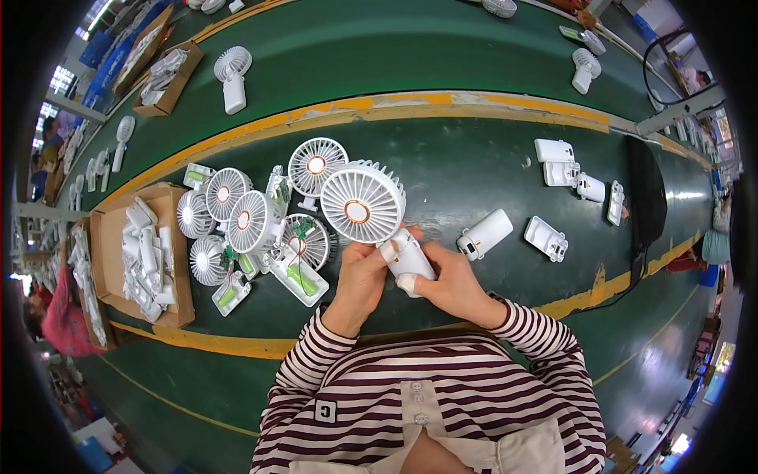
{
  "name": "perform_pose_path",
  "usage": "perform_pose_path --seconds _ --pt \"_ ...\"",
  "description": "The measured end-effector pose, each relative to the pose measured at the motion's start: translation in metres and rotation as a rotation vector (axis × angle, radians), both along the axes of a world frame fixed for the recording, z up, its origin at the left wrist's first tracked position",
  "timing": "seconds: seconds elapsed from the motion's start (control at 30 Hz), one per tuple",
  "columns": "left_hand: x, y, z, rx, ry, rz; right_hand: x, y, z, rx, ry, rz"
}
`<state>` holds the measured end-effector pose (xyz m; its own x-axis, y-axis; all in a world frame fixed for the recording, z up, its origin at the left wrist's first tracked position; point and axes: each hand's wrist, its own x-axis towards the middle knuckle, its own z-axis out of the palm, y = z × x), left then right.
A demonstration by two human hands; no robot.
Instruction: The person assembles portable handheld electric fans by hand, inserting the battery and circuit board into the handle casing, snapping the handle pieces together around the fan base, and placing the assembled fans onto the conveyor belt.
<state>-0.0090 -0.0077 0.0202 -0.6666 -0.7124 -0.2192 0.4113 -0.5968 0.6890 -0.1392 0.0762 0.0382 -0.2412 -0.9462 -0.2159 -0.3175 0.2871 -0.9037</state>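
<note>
Between my two hands is a white handheld fan (pixel 364 204), its round grille pointing up and to the left, its handle (pixel 411 262) toward me. My left hand (pixel 359 278) closes around the handle's left side near the neck. On the other side my right hand (pixel 456 286) grips the handle, with its thumb, wrapped in white at the tip, pressed on the lower end. Left of the held fan lies a cluster of fans (pixel 251 221), several with opened handles showing green cells and wiring. A white handle shell (pixel 485 235) lies just right of my right hand.
A cardboard box (pixel 183 276) of white shell parts stands at the left. More white shells (pixel 561 173) and an open shell half (pixel 545 239) lie to the right, near a black object (pixel 646 189). Beyond the yellow edge, a green belt (pixel 410 63) carries finished-looking fans (pixel 234 79).
</note>
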Motion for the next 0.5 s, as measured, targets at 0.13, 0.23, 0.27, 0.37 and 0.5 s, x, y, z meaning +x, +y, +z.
perform_pose_path --seconds 0.13,0.23,0.27,0.37,0.5 --pt "0.0 0.003 0.002 -0.05 0.033 -0.067 0.001 -0.005 0.012 0.027 -0.319 0.123" --pt "0.0 0.003 0.002 -0.075 0.041 -0.079 0.002 -0.005 0.016 0.022 -0.303 0.118" --pt "0.0 0.003 0.002 -0.076 0.039 -0.081 0.002 -0.005 0.019 0.052 -0.323 0.116" --pt "-0.002 0.005 0.004 -0.081 0.004 -0.055 0.001 -0.005 0.012 0.068 -0.325 0.105" --pt "-0.005 0.006 0.001 -0.044 -0.039 -0.021 -0.001 -0.007 -0.003 0.128 -0.443 0.088"
